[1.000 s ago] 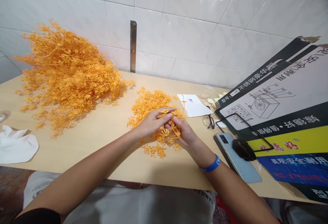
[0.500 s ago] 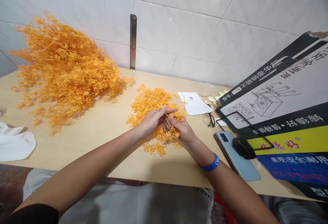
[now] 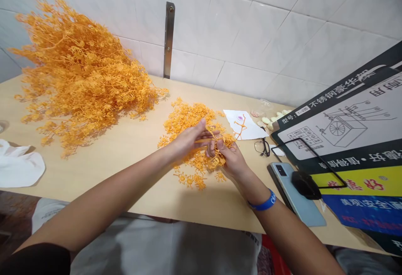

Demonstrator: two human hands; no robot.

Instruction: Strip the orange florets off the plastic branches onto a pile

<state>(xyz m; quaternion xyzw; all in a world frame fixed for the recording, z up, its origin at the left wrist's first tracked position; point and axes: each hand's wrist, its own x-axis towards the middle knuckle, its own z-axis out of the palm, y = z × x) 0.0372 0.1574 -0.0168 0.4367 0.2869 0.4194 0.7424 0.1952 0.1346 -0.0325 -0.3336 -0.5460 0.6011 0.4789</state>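
My right hand (image 3: 231,159) is closed around a sprig of orange plastic flowers (image 3: 216,162), its thumb on top. Close to it, my left hand (image 3: 191,138) has its fingers stretched out and its thumb raised, slightly blurred. Whether the left fingertips touch the sprig is hard to see. Beneath and behind both hands lies a loose pile of orange flower heads (image 3: 185,118). A bare branched orange stem (image 3: 240,129) shows against a white paper (image 3: 251,130) beyond my right hand; I cannot tell whether it is held.
A large heap of orange plastic sprays (image 3: 84,73) fills the table's left side. White cloth (image 3: 19,166) lies at the left edge. To the right are eyeglasses (image 3: 262,147), a light blue phone (image 3: 298,199), a black clip-like stand (image 3: 306,185) and a printed carton (image 3: 345,141). A tiled wall (image 3: 201,23) stands behind.
My left hand has opened, its fingers straightening away from the sprig. The bare stem now shows more fully over the paper. The whole view has shifted slightly.
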